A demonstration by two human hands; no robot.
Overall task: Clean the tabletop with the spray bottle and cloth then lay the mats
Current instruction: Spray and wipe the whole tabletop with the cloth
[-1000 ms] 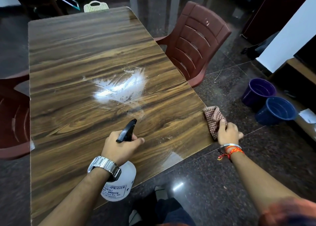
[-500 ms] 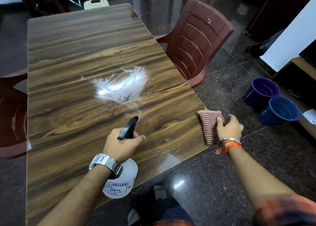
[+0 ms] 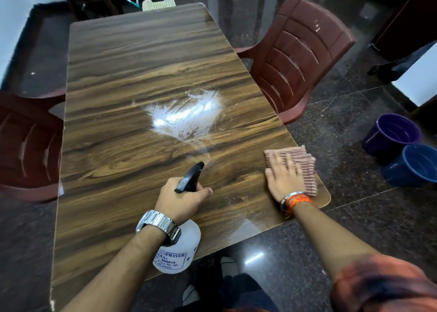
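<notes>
Wood-grain tabletop [image 3: 142, 75] bears a white wet patch [image 3: 184, 118] — left hand [image 3: 182, 200] grips the spray bottle [image 3: 182, 255], right hand [image 3: 281, 181] rests flat-fingered on the cloth [image 3: 308, 177] — maroon chair [image 3: 295, 59], dark stone floor [image 3: 331, 240].

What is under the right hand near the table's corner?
A checked cloth lies flat on the tabletop under the right hand, its far and right edges showing. The part beneath the palm is covered.

We see a glossy, wood-grain counter [image 3: 142, 75] with a milky wet patch [image 3: 186, 118]. The spray bottle [image 3: 186, 248] is frosted white plastic, the cloth [image 3: 305, 167] a patterned weave, the chair [image 3: 300, 51] moulded plastic, the floor [image 3: 331, 240] polished speckled stone.
</notes>
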